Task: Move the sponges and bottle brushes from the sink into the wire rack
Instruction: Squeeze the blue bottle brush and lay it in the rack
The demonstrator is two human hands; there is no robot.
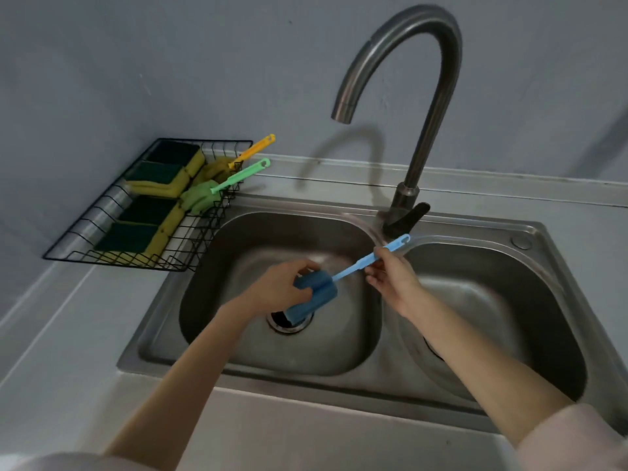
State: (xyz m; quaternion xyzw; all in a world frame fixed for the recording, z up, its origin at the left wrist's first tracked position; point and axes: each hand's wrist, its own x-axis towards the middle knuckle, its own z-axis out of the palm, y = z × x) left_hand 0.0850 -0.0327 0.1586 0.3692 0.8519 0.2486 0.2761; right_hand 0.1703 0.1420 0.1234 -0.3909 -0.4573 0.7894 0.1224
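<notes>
A blue brush (343, 271) is held in the air over the left basin of a steel double sink (530, 232). Its long axis runs diagonally: the blue sponge head points down and to the left, above the drain (289, 322), and the thin handle rises up and to the right, ending in a hanging loop near the tap (401, 107). The left hand (282, 287) grips the sponge head, fingers curled round it. The right hand (390, 277) pinches the handle near its upper end. On the bench at the left, a black wire rack (200, 239) holds four green-and-yellow sponges (153, 181), a green brush (224, 186) and a yellow brush (244, 156), their handles pointing up and right over the rack's rim.
</notes>
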